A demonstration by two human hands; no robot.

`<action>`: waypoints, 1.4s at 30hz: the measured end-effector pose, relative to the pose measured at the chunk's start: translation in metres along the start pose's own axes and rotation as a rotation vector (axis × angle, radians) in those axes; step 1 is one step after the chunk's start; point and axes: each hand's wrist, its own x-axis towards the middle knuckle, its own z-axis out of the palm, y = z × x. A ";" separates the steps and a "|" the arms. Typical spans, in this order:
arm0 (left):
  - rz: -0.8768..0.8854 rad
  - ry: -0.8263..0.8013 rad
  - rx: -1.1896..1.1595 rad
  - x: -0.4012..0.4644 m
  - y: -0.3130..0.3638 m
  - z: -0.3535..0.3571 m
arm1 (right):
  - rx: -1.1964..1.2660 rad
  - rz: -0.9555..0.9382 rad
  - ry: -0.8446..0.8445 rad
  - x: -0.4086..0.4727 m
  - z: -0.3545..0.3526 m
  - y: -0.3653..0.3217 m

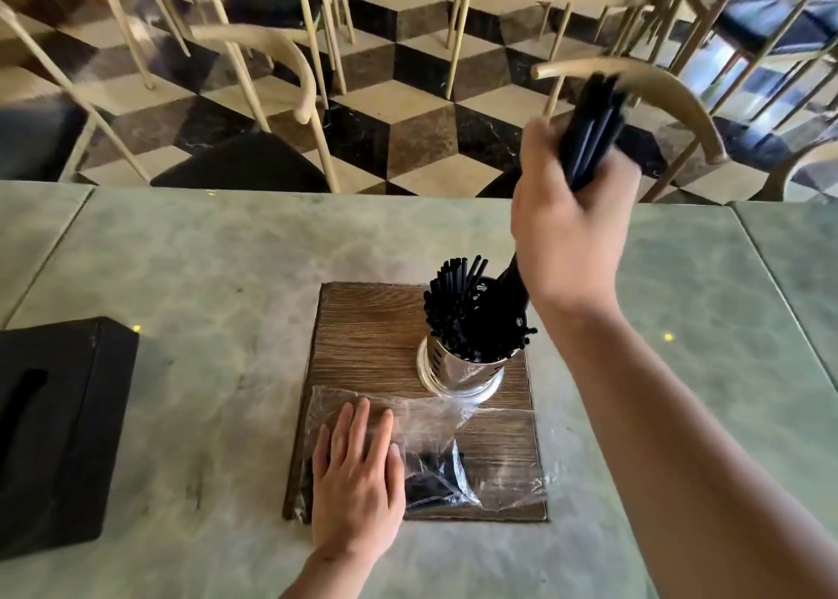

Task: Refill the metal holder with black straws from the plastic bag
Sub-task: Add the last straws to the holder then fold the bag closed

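Straws, black, in three lots, head view, the only one supplied.

Lot one: bundle of straws [589,140], gripped in the right hand [569,231], fingers curled tight around its middle. Bundle tilted, upper ends blurred and raised above the far table edge, lower ends [512,276] reaching down to the holder's far rim; whether they are inside cannot be told, as the hand hides that part.

Lot two: straws already standing [462,312] in the metal holder [458,371], fanned out and leaning toward the left and near side. Holder is a slotted steel cup, upright, on the far right part of a wooden board [362,326].

Lot three: a few straws left [435,476] in the plastic bag [499,453]. Bag is clear, crumpled, lying flat on the near half of the board, its far edge touching or just short of the holder's base.

Left hand [358,476]: palm down on the bag, fingers straight and slightly spread, pressing it to the board.

Board sits on a pale green marbled table [204,281]. Black box [59,426] at the left edge. Chairs [254,99] and a patterned floor beyond.

Step in hand, by judgement: carrying a grabbed bundle to the holder for insertion. Next move calls for bringing the bundle upright, steering its lower ends into the free gap at the far right side of the cup, then loosening the fingers so the straws slide down. The remainder in the bag would follow.
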 end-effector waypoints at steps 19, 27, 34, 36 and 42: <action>-0.009 -0.063 0.014 0.003 0.001 -0.002 | -0.833 0.034 -0.199 -0.073 -0.028 0.072; -0.011 -0.083 0.020 0.003 0.001 -0.005 | -0.638 0.056 -0.301 -0.071 -0.033 0.055; -0.007 -0.092 0.032 0.004 0.001 -0.003 | -0.935 -0.237 -0.365 -0.093 -0.036 0.063; -0.005 -0.102 0.030 0.004 0.001 -0.004 | -1.044 -0.198 -0.416 -0.098 -0.037 0.066; -0.017 -0.106 0.037 0.006 0.000 -0.004 | -1.196 -0.130 -0.526 -0.098 -0.034 0.063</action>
